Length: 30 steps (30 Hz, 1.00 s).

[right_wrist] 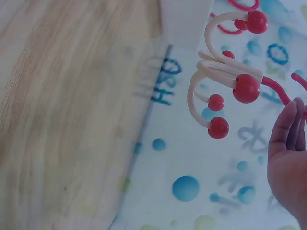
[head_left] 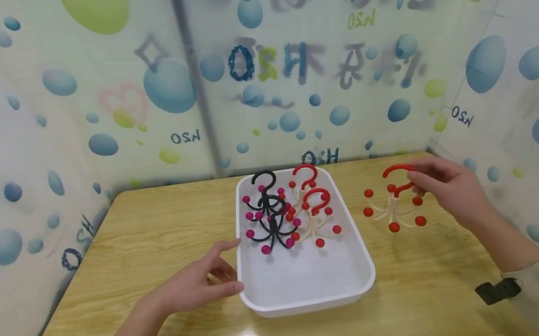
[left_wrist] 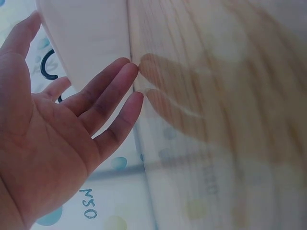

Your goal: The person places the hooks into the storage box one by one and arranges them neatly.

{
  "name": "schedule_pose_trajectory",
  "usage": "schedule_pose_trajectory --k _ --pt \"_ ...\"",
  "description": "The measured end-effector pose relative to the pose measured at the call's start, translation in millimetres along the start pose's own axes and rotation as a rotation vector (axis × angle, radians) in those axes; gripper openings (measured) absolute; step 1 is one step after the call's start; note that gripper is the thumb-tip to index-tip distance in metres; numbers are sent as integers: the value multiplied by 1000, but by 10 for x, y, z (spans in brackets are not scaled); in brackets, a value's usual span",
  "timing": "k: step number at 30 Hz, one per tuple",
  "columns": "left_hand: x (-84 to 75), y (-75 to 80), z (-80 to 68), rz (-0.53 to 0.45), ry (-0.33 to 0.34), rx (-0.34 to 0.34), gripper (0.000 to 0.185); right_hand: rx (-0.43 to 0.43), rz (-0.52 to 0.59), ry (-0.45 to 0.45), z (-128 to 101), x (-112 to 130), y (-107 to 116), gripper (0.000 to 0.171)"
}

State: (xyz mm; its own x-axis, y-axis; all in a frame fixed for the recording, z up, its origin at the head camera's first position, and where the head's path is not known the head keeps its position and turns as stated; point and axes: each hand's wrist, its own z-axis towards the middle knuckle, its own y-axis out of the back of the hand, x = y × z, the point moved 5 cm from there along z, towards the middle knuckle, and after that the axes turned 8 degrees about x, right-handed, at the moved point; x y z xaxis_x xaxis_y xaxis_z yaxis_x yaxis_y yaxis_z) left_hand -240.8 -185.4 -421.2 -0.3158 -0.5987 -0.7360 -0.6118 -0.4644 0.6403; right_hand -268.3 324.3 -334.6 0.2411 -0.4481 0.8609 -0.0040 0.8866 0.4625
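A light wood-grain counter (head_left: 155, 252), glossy enough to carry a glare patch near its front edge, is enclosed on three sides by plastic sheeting (head_left: 77, 105) printed with blue bubbles, green blobs and mirrored lettering. A white rectangular tray (head_left: 310, 280) with rounded corners and a raised rim stands at the middle of the counter. In its far half lie black multi-arm hangers (head_left: 270, 221) with curved arms tipped by magenta balls, and just beside them, toward the right, cream-armed hangers (head_left: 315, 208) with red hooks and red ball tips; the two groups stand close and partly overlap. The left hand (head_left: 198, 284) rests at the tray's left wall, its grip released: fingers straight, the tips touching the tray's outer side, as the left wrist view confirms. The right hand (head_left: 452, 188) is held over the counter between the tray and the right edge, its grip pinching the red hook of one more cream hanger (head_left: 393, 204), which hangs clear of the tray with smooth arms curving outward and downward to round red balls. Pale sleeves cover both forearms.
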Motion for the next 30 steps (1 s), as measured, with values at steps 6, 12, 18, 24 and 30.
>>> schedule_pose_trajectory --k 6,12,18,24,30 --pt "6 1 -1 -7 -7 -2 88 27 21 68 -191 346 -134 22" --pt "34 3 6 -6 5 1 89 114 51 140 -279 624 -378 21" --pt "31 6 9 -12 12 6 90 205 7 148 -242 756 -720 19" --pt "7 4 0 -8 -2 3 89 323 44 126 -144 762 -1128 21" --pt "11 -7 -1 -19 27 7 89 394 53 82 -48 717 -1441 23"
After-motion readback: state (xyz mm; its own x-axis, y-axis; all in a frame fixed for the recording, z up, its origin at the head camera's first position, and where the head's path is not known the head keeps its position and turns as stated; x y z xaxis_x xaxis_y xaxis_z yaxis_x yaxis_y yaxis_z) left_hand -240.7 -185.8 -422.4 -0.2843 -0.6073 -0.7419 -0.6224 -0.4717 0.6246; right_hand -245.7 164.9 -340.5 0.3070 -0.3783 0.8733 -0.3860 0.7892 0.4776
